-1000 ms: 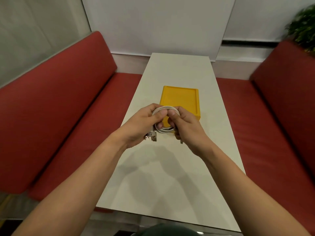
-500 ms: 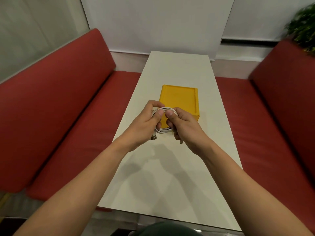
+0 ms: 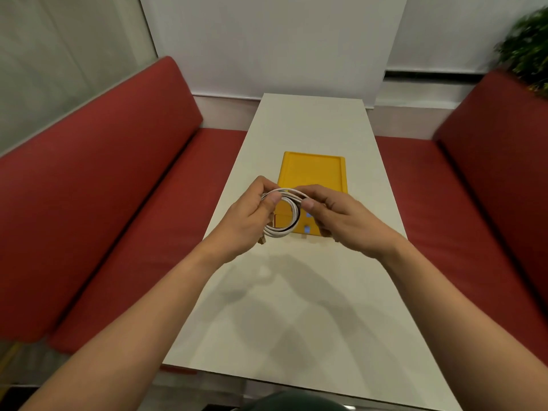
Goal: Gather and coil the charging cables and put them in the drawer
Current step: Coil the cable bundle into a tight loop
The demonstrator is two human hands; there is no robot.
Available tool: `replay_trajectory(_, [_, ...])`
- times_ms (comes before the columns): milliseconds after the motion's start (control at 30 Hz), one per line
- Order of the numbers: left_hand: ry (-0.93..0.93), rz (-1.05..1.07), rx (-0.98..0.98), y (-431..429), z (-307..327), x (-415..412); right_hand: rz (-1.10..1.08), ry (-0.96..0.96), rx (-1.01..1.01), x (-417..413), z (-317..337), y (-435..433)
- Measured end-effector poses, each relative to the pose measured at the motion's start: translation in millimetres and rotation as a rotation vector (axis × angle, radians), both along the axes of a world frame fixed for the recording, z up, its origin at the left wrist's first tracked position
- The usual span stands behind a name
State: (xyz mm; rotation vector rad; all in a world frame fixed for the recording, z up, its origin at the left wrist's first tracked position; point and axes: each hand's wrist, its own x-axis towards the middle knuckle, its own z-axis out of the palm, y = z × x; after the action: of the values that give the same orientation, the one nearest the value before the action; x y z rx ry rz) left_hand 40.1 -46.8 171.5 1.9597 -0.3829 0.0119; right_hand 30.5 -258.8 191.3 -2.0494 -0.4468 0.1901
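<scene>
Both hands meet above the long white rectangular surface (image 3: 311, 307) and hold a white charging cable (image 3: 278, 232) wound into a small round coil of several turns. The left hand (image 3: 243, 223) grips the coil's left side, with its thumb lying across the top of the loops and its fingers curled behind them. The right hand (image 3: 347, 223) pinches the upper right of the coil between its thumb and curled fingers. The coil is lifted clear of the surface and tilted close to upright. A small plug end (image 3: 261, 240), too blurred to make out further, pokes out under the left hand at the bottom of the loops.

Just behind the hands, on the middle of the surface, lies a yellow rectangular plastic box (image 3: 314, 173) with a raised rim round its flat top. Its near face is partly hidden by the hands and the coil and carries small pale blue marks. Whether a drawer in it stands open cannot be told.

Soft shadows of both forearms fall across the near part of the surface. A red padded bench (image 3: 103, 188) runs along the left side, and a second red bench (image 3: 489, 179) along the right. A green leafy plant (image 3: 527, 46) shows above the right backrest, blurred. A plain white wall (image 3: 281, 40) closes the far end.
</scene>
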Motion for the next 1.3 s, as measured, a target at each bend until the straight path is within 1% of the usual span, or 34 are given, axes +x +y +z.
replay_trajectory(33, [0.009,-0.016,-0.017,0,1,0,0.029,-0.055,-0.076,0,2,-2])
replay_trajectory(133, [0.036,-0.064,-0.12,0,6,1,0.047,-0.36,-0.27,4,-1,-6])
replay_trajectory(167, [0.042,-0.078,-0.168,0,9,2,0.046,-0.427,-0.325,5,-5,-6])
replay_trajectory(233, [0.043,-0.107,-0.248,-2,15,2,-0.015,-0.491,-0.389,6,-15,-4])
replay_trajectory(267, [0.035,-0.12,-0.268,-3,18,2,-0.068,-0.504,-0.372,6,-17,-1])
replay_trajectory(300, [0.022,-0.13,-0.271,-4,21,2,-0.113,-0.509,-0.321,6,-20,3])
replay_trajectory(367, [-0.012,-0.135,-0.242,-5,24,3,-0.136,-0.472,-0.226,8,-21,10])
replay_trajectory(467, [-0.021,-0.125,-0.225,-2,23,4,-0.102,-0.379,-0.256,13,-15,12])
replay_trajectory(567, [-0.04,-0.123,-0.207,0,22,5,-0.041,-0.213,-0.222,15,0,10])
replay_trajectory(633, [-0.049,-0.116,-0.2,-1,21,4,-0.026,-0.133,-0.154,16,6,10])
replay_trajectory(700, [-0.044,-0.107,-0.213,-2,20,4,-0.049,-0.059,-0.037,16,7,12])
replay_trajectory(833, [-0.058,-0.078,-0.231,-2,24,4,-0.136,0.068,0.306,12,2,22])
replay_trajectory(1033, [-0.097,-0.068,-0.149,0,32,6,-0.255,0.078,0.648,6,-10,35])
replay_trajectory(1167, [-0.112,-0.056,-0.12,0,31,6,-0.293,0.095,0.797,4,-12,39])
replay_trajectory(1300, [-0.08,-0.069,-0.145,-2,29,7,-0.22,0.334,0.968,4,-11,40])
